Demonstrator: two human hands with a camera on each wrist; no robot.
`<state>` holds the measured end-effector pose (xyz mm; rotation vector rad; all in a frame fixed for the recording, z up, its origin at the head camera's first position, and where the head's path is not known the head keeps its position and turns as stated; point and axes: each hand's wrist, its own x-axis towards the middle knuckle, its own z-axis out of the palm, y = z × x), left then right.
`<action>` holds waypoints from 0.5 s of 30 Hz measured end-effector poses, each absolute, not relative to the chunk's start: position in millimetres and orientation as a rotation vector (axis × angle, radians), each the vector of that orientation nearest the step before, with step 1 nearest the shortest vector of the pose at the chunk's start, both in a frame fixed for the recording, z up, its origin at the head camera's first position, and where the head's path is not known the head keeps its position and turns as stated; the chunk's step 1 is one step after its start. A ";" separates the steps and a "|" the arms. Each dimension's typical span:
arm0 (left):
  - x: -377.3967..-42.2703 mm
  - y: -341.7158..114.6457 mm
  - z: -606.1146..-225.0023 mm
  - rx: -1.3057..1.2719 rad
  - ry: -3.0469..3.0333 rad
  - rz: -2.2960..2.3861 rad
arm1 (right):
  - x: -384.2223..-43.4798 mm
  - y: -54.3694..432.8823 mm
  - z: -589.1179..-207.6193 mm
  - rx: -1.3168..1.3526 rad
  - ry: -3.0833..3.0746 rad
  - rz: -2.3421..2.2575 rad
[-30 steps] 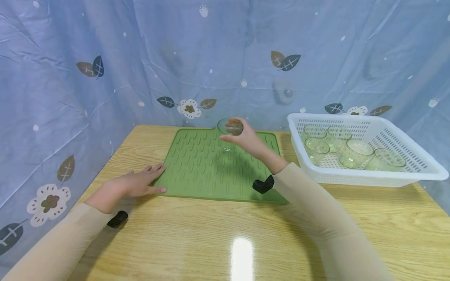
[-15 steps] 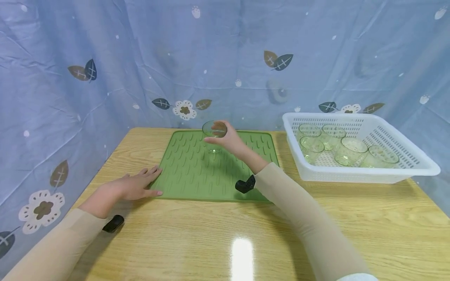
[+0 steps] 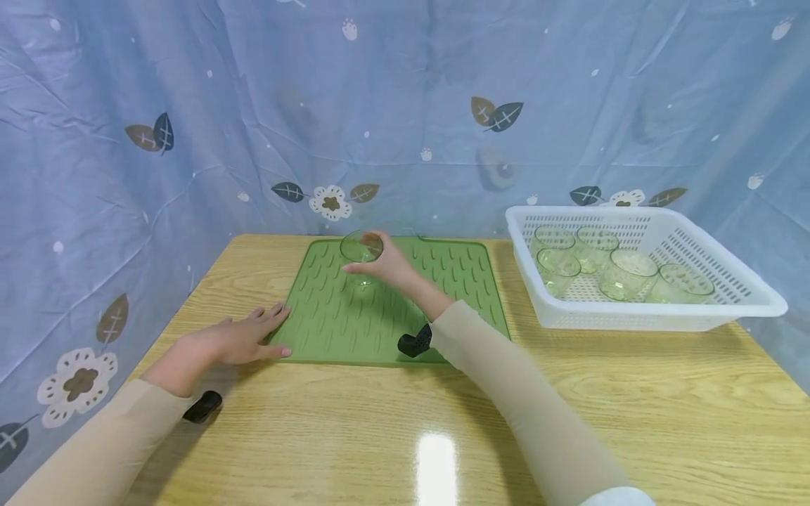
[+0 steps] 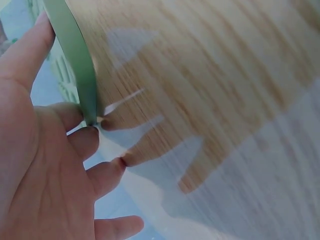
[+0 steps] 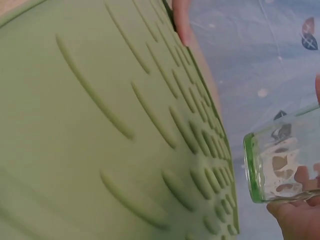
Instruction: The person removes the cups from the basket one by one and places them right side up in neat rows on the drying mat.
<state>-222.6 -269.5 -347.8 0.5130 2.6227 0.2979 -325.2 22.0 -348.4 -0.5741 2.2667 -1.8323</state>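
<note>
one glass tumbler [image 3: 358, 254] is out in the work, upright over the far left part of the green silicone drying mat [image 3: 354, 337]; the right hand [image 3: 384, 261] grips it round the side, thumb on the near side and fingers beyond; from the right wrist view its base looks lifted just off the ridges, though contact is hard to judge; so this tumbler seems not yet released, with placing it the step in hand; five more tumblers [image 3: 628, 274] stand or lean in the white plastic basket [image 3: 633, 318] at right on the wooden tabletop [image 3: 316, 436]; judging by this layout, most of the work looks left, those five having no place on the mat; the left hand [image 3: 235, 340] lies with fingers extended, touching the mat's left edge, gripping nothing, apparently steadying it
</note>
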 end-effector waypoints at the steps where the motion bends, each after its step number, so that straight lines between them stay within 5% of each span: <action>1: -222.7 -269.7 -348.0 0.513 2.622 0.295 | -325.4 19.7 -350.1 -0.568 2.274 -1.824; 15: -226.9 -269.6 -348.3 0.515 2.607 0.302 | -330.9 5.0 -363.1 -0.490 2.302 -1.833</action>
